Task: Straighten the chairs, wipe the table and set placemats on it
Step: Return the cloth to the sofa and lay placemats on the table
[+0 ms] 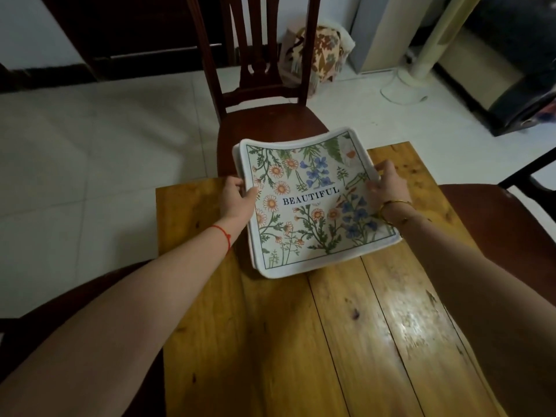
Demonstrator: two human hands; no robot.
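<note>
A dark chair seat [75,296] occupied the lower left of the frame, partly under the left forearm. The left hand [237,200], with a red string [224,236] at the wrist, gripped the left edge of the placemats [307,206]: thumb on the top face, fingers curled underneath. The placemats formed a stack, with layered edges visible at the upper left corner. The top mat carried a floral print and the word "BEAUTIFUL". The stack sat at centre frame over the far end of the table [301,341], its far edge reaching past the table edge. Whether the near edge touched the planks could not be determined. A second chair [255,55] stood at top centre, its seat against the far end of the table. A patterned cloth [319,55] lay on the floor to the right of its backrest. The right hand [388,185], with a gold bangle [391,206] at the wrist, clamped the right edge of the stack between thumb and fingers. A third chair seat [496,224] showed at the right of the table. A white fan base [403,88] stood at upper right.
</note>
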